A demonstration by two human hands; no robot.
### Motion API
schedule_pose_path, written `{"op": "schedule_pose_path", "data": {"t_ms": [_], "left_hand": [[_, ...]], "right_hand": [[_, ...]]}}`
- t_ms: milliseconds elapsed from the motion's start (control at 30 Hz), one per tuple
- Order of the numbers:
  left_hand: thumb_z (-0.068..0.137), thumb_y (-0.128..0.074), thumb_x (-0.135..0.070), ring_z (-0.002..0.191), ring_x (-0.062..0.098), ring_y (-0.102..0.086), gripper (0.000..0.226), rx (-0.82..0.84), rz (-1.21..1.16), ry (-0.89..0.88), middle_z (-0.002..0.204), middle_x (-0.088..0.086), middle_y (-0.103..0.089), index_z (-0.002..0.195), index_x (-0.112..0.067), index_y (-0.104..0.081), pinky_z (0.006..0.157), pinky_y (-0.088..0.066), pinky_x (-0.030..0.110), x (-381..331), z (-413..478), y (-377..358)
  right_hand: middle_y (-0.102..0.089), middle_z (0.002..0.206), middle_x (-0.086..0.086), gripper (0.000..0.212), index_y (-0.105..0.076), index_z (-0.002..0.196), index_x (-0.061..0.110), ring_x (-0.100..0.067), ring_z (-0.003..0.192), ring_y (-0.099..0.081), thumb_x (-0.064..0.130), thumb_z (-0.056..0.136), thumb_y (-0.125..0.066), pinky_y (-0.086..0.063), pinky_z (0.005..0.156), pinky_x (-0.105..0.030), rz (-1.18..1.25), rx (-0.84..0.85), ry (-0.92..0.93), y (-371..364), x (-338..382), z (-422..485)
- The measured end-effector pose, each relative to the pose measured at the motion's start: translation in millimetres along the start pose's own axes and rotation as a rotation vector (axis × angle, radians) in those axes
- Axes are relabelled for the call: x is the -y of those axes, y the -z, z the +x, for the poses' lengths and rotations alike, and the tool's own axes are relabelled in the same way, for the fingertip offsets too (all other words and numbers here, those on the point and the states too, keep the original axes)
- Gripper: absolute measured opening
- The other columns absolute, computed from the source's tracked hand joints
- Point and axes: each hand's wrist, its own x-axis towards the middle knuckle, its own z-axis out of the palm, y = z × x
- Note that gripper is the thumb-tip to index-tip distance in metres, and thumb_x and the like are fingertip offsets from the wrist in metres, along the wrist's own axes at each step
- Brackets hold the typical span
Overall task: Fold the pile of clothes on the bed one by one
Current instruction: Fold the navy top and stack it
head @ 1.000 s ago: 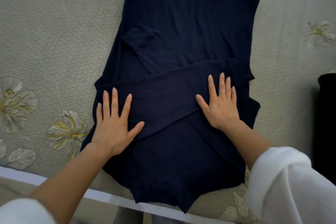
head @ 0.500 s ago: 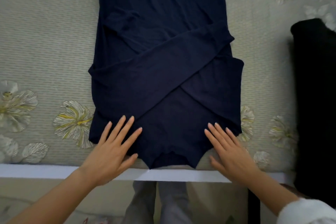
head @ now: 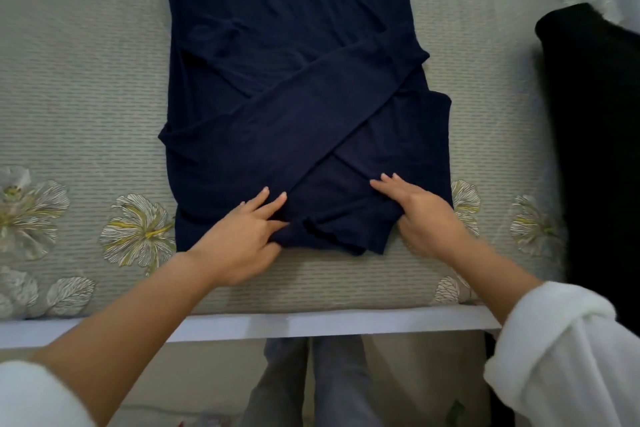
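Observation:
A navy blue long-sleeved garment point(head: 291, 80) lies flat on the bed, its two sleeves crossed over the body. The near end is turned up a little from the bed. My left hand point(head: 242, 236) pinches that near edge on the left, thumb under the cloth and fingers on top. My right hand point(head: 420, 215) grips the same edge on the right, fingers lying over the fabric.
The bed cover point(head: 86, 97) is grey-green with pale flower prints. A black garment point(head: 595, 149) lies at the right side of the bed. The bed's white front rail point(head: 311, 322) runs below my arms, with my legs beneath it.
Both hands slid from the garment's middle down to its near edge, then took hold of it and lifted it a little away from the bed's front.

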Motion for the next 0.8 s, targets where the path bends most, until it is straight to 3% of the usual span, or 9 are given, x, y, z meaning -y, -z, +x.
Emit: {"op": "schedule_pose_path", "data": {"t_ms": [67, 133, 200, 267, 333, 400, 533, 700, 800], "left_hand": [[0.095, -0.047, -0.031, 0.143, 0.008, -0.016, 0.042, -0.030, -0.357, 0.111, 0.148, -0.016, -0.032, 0.137, -0.025, -0.050, 0.110, -0.024, 0.023, -1, -2, 12], [0.089, -0.057, -0.033, 0.109, 0.012, -0.054, 0.024, -0.045, -0.630, 0.294, 0.112, -0.011, -0.064, 0.107, -0.019, -0.066, 0.084, -0.039, 0.026, -3, -6, 23], [0.080, -0.063, -0.040, 0.079, 0.012, -0.054, 0.024, -0.049, -0.765, 0.440, 0.082, -0.009, -0.060, 0.079, -0.017, -0.058, 0.066, -0.036, 0.029, -3, -10, 34], [0.066, -0.066, -0.050, 0.083, 0.011, -0.057, 0.034, 0.014, -0.811, 0.516, 0.087, -0.008, -0.062, 0.081, -0.019, -0.061, 0.066, -0.037, 0.028, -6, -15, 44], [0.051, -0.066, -0.051, 0.084, 0.011, -0.061, 0.041, 0.152, -0.822, 0.547, 0.087, -0.008, -0.067, 0.079, -0.021, -0.067, 0.068, -0.040, 0.028, -14, -20, 48], [0.046, -0.069, -0.043, 0.079, 0.015, -0.068, 0.037, 0.385, -0.889, 0.574, 0.082, -0.007, -0.073, 0.076, -0.022, -0.074, 0.069, -0.048, 0.028, -24, -25, 41], [0.046, -0.073, -0.024, 0.086, 0.025, -0.072, 0.048, 0.781, -1.006, 0.660, 0.094, 0.007, -0.075, 0.093, -0.013, -0.077, 0.073, -0.055, 0.029, -31, -29, 31], [0.043, -0.070, -0.015, 0.087, 0.033, -0.070, 0.044, 0.675, -1.142, 0.713, 0.098, 0.020, -0.072, 0.085, -0.005, -0.077, 0.072, -0.055, 0.031, -8, -13, 67], [0.042, -0.069, -0.011, 0.092, 0.038, -0.069, 0.050, 0.579, -1.162, 0.701, 0.104, 0.024, -0.069, 0.090, -0.001, -0.076, 0.078, -0.056, 0.037, 11, 5, 113]], "right_hand": [[-0.053, 0.140, -0.005, 0.071, -0.041, 0.143, 0.030, -0.026, 0.128, -0.048, -0.004, 0.082, -0.039, -0.038, 0.104, -0.035, 0.120, 0.004, -0.048, 14, 1, -2], [-0.060, 0.132, -0.003, 0.066, -0.042, 0.142, 0.031, -0.028, 0.118, -0.055, -0.001, 0.084, -0.038, -0.041, 0.100, -0.034, 0.108, 0.075, -0.029, 22, 1, -6], [-0.063, 0.125, 0.001, 0.060, -0.047, 0.139, 0.032, -0.021, 0.107, -0.060, 0.002, 0.087, -0.038, -0.042, 0.090, -0.024, 0.156, 0.170, -0.050, 28, 2, -9], [-0.064, 0.116, 0.008, 0.056, -0.055, 0.132, 0.030, -0.004, 0.095, -0.060, 0.001, 0.087, -0.040, -0.040, 0.079, -0.010, 0.280, 0.294, -0.087, 36, 2, -12], [-0.068, 0.113, 0.001, 0.043, -0.066, 0.115, 0.022, -0.010, 0.100, -0.060, 0.002, 0.085, -0.045, -0.045, 0.084, -0.019, 0.329, 0.453, -0.135, 36, -2, -17], [-0.068, 0.102, -0.013, 0.021, -0.065, 0.097, 0.013, -0.023, 0.090, -0.061, 0.009, 0.080, -0.052, -0.045, 0.075, -0.031, 0.327, 0.628, -0.283, 32, -7, -27], [-0.063, 0.094, -0.002, 0.014, -0.058, 0.086, 0.023, -0.021, 0.086, -0.065, 0.015, 0.075, -0.061, -0.052, 0.068, -0.026, 0.286, 0.924, -0.467, 21, -7, -37], [-0.071, 0.093, -0.005, 0.019, -0.067, 0.090, 0.023, -0.024, 0.082, -0.071, 0.012, 0.075, -0.062, -0.059, 0.068, -0.031, 0.429, 0.860, -0.500, 64, -11, -1], [-0.071, 0.103, -0.010, 0.027, -0.067, 0.102, 0.020, -0.028, 0.091, -0.070, 0.010, 0.077, -0.063, -0.058, 0.081, -0.041, 0.456, 0.832, -0.480, 105, -6, 38]]}}
